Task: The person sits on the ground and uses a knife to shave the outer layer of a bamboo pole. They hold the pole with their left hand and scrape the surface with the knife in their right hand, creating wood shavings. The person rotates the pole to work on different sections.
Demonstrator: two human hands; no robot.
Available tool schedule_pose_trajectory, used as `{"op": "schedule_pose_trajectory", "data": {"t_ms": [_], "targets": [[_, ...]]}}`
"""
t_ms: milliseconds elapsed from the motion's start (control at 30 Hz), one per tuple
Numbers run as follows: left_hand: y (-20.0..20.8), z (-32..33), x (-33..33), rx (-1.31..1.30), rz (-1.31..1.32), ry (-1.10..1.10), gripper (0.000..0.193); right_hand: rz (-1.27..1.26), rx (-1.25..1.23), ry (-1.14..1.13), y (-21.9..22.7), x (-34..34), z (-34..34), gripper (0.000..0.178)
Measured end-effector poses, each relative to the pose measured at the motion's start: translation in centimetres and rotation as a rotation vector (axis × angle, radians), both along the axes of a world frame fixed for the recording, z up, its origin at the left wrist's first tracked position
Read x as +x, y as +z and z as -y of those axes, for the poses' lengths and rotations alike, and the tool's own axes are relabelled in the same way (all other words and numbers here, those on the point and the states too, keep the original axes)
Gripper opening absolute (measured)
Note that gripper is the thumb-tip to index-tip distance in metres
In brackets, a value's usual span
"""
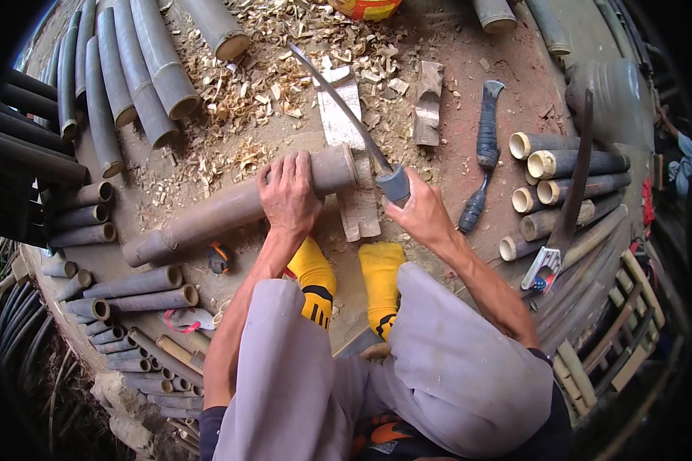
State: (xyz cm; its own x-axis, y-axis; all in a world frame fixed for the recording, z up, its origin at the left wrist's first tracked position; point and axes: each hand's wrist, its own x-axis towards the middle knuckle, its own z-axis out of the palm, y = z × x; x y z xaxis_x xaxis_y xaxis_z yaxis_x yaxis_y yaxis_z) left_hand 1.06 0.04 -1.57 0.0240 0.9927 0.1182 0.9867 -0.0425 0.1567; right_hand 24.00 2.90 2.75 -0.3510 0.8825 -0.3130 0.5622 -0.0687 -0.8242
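left hand (292, 192) on a bamboo tube (223, 209), right hand (423, 211) on a knife (340, 104)

the left hand is curved over the bamboo tube from above, clasping it partway. the right hand, just right of centre, is closed around the knife's handle, blade slanting toward the upper middle. the bamboo tube runs from centre left to mid-frame, beneath the left hand, its end just left of the right hand.

Bamboo-working workshop, dusty floor (469, 46), pale shavings (246, 84) and chips strewn across it, thick bamboo poles (165, 65) at upper left, short cut tubes (565, 161) stacked at right, handsaw (579, 177) leaning there, black-wrapped hand tool (487, 134), notched wooden block (428, 104), long-bladed knife (364, 138).
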Motion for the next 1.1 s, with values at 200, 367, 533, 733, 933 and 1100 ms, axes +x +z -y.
{"op": "schedule_pose_trajectory", "data": {"t_ms": [200,367,533,733,933,1100], "targets": [[0.4,0.1,0.4,0.014,0.016,0.017,0.064,-0.173,0.431,0.028,-0.1,-1.2,0.4,0.037],[-0.8,0.6,0.1,0.122,-0.043,0.018,0.061,0.051,0.06,0.169,-2.4,1.7,-0.7,0.036],[-1.0,1.1,0.6,0.173,-0.073,0.055,0.058,-0.18,0.206,-0.055,2.9,-1.4,0.1,0.033],[-1.3,0.8,0.8,0.202,-0.071,0.061,0.059,0.005,-0.108,0.03,-2.7,0.9,-0.8,0.036],[-1.3,1.7,0.7,0.188,-0.087,0.081,0.06,-0.168,0.135,-0.043,3.4,-0.9,0.5,0.033],[-1.7,1.5,1.3,0.216,-0.087,0.08,0.06,-0.004,-0.058,0.082,-0.6,-0.4,-0.1,0.036]]}}
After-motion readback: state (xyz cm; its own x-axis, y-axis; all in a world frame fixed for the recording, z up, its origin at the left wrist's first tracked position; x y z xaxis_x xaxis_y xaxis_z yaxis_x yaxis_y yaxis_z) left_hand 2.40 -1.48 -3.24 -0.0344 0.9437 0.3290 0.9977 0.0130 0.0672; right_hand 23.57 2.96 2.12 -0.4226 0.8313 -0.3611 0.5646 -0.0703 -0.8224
